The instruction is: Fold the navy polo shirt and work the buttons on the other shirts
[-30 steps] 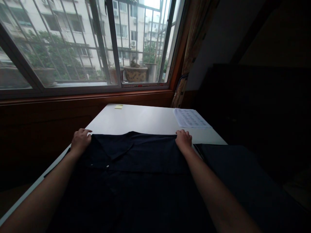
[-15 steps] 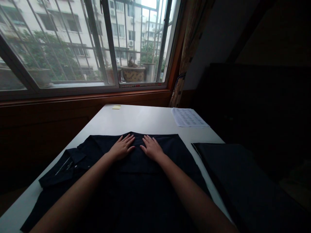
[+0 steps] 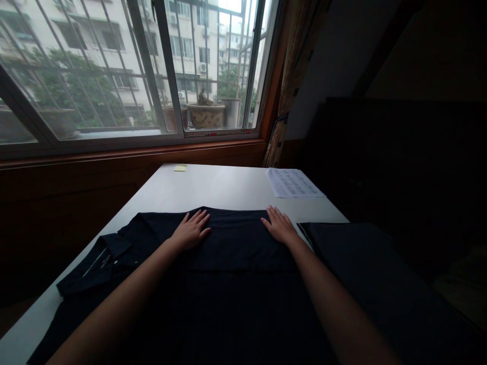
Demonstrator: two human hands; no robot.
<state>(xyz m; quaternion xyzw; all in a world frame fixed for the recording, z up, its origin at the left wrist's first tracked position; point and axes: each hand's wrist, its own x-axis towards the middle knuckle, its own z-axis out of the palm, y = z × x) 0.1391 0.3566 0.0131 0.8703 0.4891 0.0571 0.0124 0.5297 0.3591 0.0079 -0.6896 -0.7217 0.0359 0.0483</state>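
1. Two bare hands on my remote head feed; clock centred on the shirt (image 3: 232, 284), 12 toward the window (image 3: 213, 61).
2. Left hand (image 3: 190, 230), 11 o'clock: palm down, fingers spread and straight on the cloth, gripping nothing.
3. Right hand (image 3: 279, 224), 1 o'clock: likewise flat and extended, fingertips at the shirt's far edge, nothing pinched.
4. Shirt, dark blue, spread over the white table (image 3: 224, 187); its near part runs out of my view at 6. Collar (image 3: 117, 246) and pale button (image 3: 115, 262) at 10, beside the left forearm.
5. Second dark cloth (image 3: 361, 253) at 3, just beyond the right forearm. Papers (image 3: 296, 183) farther out at 1; yellow note (image 3: 180, 168) farther out at 11.
6. Risk, my judgement: uneven pressure from the two palms could skew the far edge or push up a ridge between them.
7. Risk: a sideways sweep of the left forearm could catch the collar and fold it under.
8. Risk: the right forearm swinging toward 3 could drag the second cloth.
9. Risk: dim light on dark fabric; I could miss a crease near 6, where I cannot tell whether it lies smooth.
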